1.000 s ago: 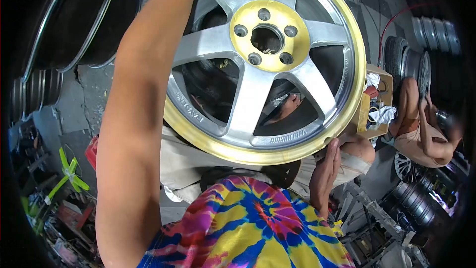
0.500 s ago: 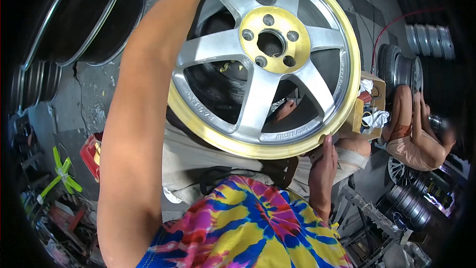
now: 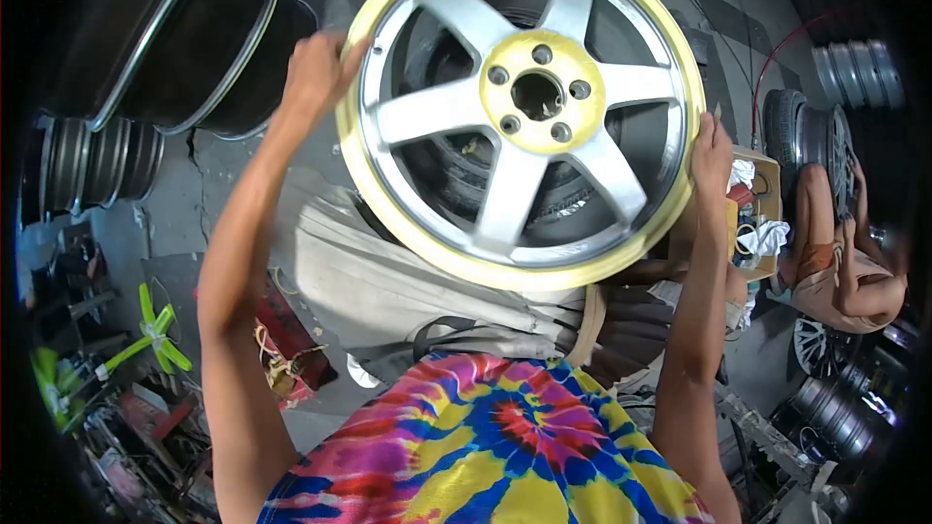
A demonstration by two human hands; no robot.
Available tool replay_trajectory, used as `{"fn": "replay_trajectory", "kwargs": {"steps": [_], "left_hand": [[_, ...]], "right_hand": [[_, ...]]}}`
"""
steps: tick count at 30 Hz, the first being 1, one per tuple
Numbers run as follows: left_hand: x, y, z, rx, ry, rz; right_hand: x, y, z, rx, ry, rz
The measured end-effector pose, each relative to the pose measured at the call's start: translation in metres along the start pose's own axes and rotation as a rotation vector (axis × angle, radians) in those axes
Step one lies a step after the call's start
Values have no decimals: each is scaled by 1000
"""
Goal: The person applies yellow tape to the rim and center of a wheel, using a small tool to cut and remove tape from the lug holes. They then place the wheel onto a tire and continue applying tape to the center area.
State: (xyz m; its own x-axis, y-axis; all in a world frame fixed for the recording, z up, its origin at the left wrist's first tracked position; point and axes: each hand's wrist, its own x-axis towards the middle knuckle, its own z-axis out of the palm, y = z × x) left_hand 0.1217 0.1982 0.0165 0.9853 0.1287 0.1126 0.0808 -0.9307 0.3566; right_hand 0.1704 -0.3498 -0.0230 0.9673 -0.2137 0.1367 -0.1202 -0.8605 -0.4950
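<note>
A silver six-spoke wheel rim faces me, with a yellow outer lip and a yellow hub face around the bolt holes. My left hand has its fingers curled at the left edge, with the thumb against the yellow lip. On the opposite side, my right hand is closed over the right edge. The rim tilts in front of my lap, and through the spokes a dark tire shows behind it. Whether the rim rests on the tire is hidden.
Large dark rims stand at the left. A cardboard box with white crumpled material sits right, near another person handling a wheel. A red container and a green fan lie lower left.
The rim has turned counter-clockwise. My left hand has gone from the top down to the left edge, and my right hand from the lower right up to the right edge.
</note>
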Motion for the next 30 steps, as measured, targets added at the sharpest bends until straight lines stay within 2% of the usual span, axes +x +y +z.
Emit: {"fn": "replay_trajectory", "kwargs": {"steps": [1,2,3,4,5,8,9,10,12,14,16,17,19,23,25,26,28,29,30], "left_hand": [[-25,3,-8,43,-83,-84],[-52,2,-9,-5,-89,-72],[-74,21,-24,-24,-205,-149],[-95,32,-30,52,-249,-159],[-109,40,-34,125,-291,-168],[-116,58,-43,150,-269,-185],[-108,67,-47,200,-181,-188],[-99,73,-52,199,-181,-196],[-73,84,-60,147,89,-57],[-43,91,-56,185,147,65],[-8,89,-36,104,309,232],[10,91,-27,95,307,239],[41,96,-9,-4,489,418],[67,94,18,-84,351,293],[70,92,24,-136,307,288],[69,89,25,-155,286,284],[76,80,21,-121,257,266],[81,74,26,-103,282,282],[82,70,33,-90,300,299]], "right_hand": [[18,-4,4,-46,-5,-30],[31,-16,4,-36,-5,-28],[39,-28,-1,-29,-16,-130],[45,-34,-2,-25,-25,-232],[53,-34,2,-28,-27,-222],[61,-37,7,-86,-34,-243],[55,-40,6,-72,-8,-234],[51,-42,7,-57,14,-225],[46,-42,6,-92,-9,-208],[44,-41,8,-86,55,-257],[42,-43,6,-107,79,-261],[41,-43,4,-62,66,-266],[37,-34,0,39,50,-281],[-1,-4,-27,-37,21,-246],[-22,27,-40,29,-244,-178],[-34,37,-40,24,-252,-175],[-48,48,-33,312,-308,20],[-56,36,-30,318,-214,-6],[-62,28,-32,315,-212,3]]}}
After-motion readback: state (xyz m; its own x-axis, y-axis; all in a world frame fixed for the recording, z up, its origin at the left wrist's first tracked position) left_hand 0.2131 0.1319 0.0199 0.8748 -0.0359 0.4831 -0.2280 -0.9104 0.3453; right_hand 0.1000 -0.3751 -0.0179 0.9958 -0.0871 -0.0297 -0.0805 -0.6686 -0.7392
